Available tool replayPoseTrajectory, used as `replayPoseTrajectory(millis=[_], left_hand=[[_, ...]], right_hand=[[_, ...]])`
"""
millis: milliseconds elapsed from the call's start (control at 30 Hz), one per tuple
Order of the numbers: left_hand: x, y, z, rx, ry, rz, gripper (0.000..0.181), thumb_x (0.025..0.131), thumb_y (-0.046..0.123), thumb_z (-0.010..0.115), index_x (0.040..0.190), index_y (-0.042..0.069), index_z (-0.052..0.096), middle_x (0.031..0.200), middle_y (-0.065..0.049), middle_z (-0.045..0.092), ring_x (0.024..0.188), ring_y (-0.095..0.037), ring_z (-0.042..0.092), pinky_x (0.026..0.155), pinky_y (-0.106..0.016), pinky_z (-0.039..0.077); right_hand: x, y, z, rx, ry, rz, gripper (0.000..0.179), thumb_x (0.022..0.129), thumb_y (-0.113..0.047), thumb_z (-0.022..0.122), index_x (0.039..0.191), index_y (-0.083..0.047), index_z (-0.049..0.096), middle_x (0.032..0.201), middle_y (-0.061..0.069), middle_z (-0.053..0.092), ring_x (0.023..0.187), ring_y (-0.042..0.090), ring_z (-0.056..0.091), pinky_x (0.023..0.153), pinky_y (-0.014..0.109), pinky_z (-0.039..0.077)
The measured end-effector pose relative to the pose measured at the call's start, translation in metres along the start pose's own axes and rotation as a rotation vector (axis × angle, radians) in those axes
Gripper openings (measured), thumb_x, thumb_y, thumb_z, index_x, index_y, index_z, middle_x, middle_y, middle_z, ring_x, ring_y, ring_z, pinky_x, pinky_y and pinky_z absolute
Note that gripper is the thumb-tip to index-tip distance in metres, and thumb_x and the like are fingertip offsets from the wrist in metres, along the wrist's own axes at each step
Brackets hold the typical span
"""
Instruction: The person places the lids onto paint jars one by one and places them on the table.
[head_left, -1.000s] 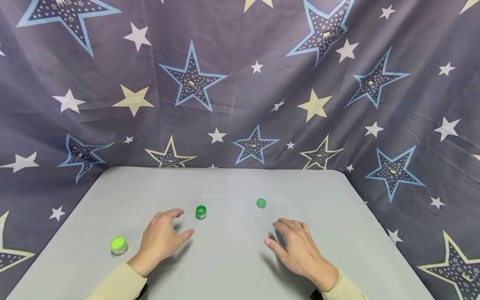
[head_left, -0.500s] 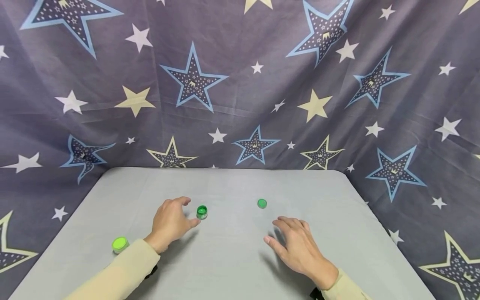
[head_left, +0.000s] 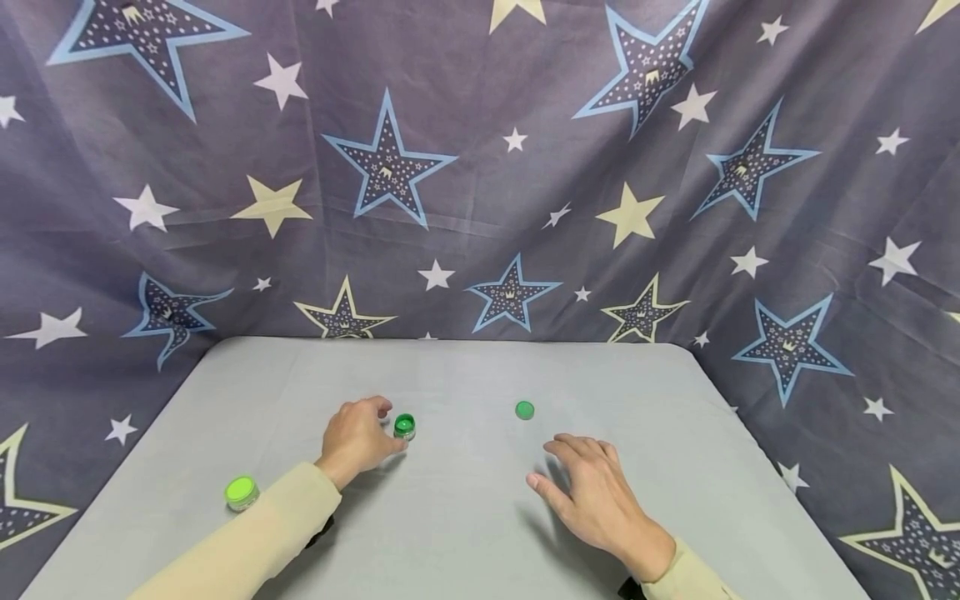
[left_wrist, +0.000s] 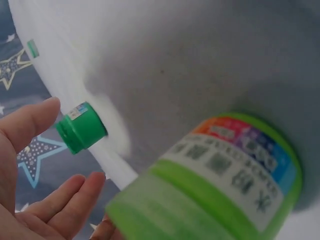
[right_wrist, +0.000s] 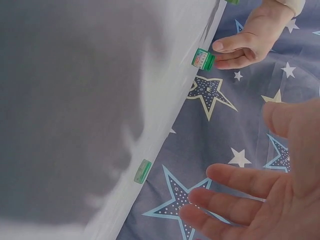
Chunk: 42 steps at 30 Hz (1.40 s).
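A small green paint jar [head_left: 405, 428], uncapped and upright, stands left of centre on the table. My left hand [head_left: 358, 438] reaches around its left side, thumb in front and fingers behind. In the left wrist view a gap shows between the fingers and the green jar [left_wrist: 82, 129]. To the right lies a round green lid [head_left: 524, 410], flat on the cloth. My right hand [head_left: 596, 496] hovers nearer than the lid, its fingers relaxed and holding nothing.
A capped light green paint jar [head_left: 242, 493] stands at the left, beside my left sleeve [head_left: 255, 533]. The table [head_left: 465, 525] has a pale grey cover. Behind it hangs a star-patterned curtain [head_left: 465, 200].
My left hand has moved forward and right, from short of the green jar to around its left side. The right hand stays almost still.
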<state>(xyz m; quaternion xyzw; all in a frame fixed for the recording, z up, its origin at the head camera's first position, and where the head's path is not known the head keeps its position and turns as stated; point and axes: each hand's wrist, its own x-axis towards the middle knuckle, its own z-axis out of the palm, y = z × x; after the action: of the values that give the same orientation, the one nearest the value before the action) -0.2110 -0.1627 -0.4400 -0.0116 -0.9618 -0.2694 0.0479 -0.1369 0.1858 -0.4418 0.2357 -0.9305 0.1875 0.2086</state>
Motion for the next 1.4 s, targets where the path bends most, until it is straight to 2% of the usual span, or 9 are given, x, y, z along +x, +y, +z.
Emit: replayPoseTrajectory(millis=[233,433,767,1233,1400], left_hand=[[0.003,0.000,0.007,0.015,-0.037,-0.010,0.061,0.068,0.021,0.094,0.119,0.000,0.070,0.112,-0.013,0.074,0.104,-0.038,0.066,0.088,-0.054,0.050],[0.004,0.000,0.013,0.009,-0.068,-0.044,0.056,0.070,0.020,0.093,0.118,0.000,0.070,0.106,-0.010,0.072,0.098,-0.032,0.066,0.085,-0.051,0.052],[0.008,0.003,0.018,-0.001,-0.069,-0.058,0.051,0.071,0.018,0.093,0.116,0.003,0.071,0.096,-0.005,0.068,0.092,-0.028,0.064,0.083,-0.049,0.051],[0.013,0.001,0.021,-0.002,-0.062,-0.065,0.039,0.076,0.017,0.091,0.110,0.006,0.076,0.101,-0.008,0.074,0.097,-0.031,0.067,0.087,-0.050,0.053],[0.013,0.002,0.020,0.000,-0.066,-0.055,0.033,0.077,0.017,0.091,0.105,0.009,0.077,0.095,-0.005,0.074,0.092,-0.028,0.067,0.085,-0.048,0.053]], right_hand=[[0.000,0.000,0.000,0.005,0.006,-0.005,0.049,0.094,-0.047,0.072,0.120,-0.005,0.071,0.124,0.014,0.069,0.116,0.032,0.063,0.101,0.054,0.041],[0.001,0.000,0.000,0.009,0.007,-0.009,0.050,0.094,-0.047,0.073,0.119,-0.003,0.071,0.123,0.015,0.069,0.115,0.033,0.063,0.100,0.055,0.041],[0.002,-0.001,0.000,0.004,0.015,-0.010,0.048,0.093,-0.047,0.073,0.119,-0.006,0.072,0.123,0.013,0.070,0.115,0.031,0.063,0.099,0.053,0.041],[0.004,-0.002,0.001,0.010,-0.008,-0.012,0.050,0.093,-0.048,0.073,0.120,-0.005,0.071,0.125,0.014,0.069,0.116,0.032,0.063,0.100,0.053,0.041],[0.005,-0.004,0.002,0.019,-0.021,-0.008,0.051,0.094,-0.048,0.072,0.120,-0.005,0.071,0.125,0.015,0.069,0.116,0.032,0.063,0.100,0.054,0.041]])
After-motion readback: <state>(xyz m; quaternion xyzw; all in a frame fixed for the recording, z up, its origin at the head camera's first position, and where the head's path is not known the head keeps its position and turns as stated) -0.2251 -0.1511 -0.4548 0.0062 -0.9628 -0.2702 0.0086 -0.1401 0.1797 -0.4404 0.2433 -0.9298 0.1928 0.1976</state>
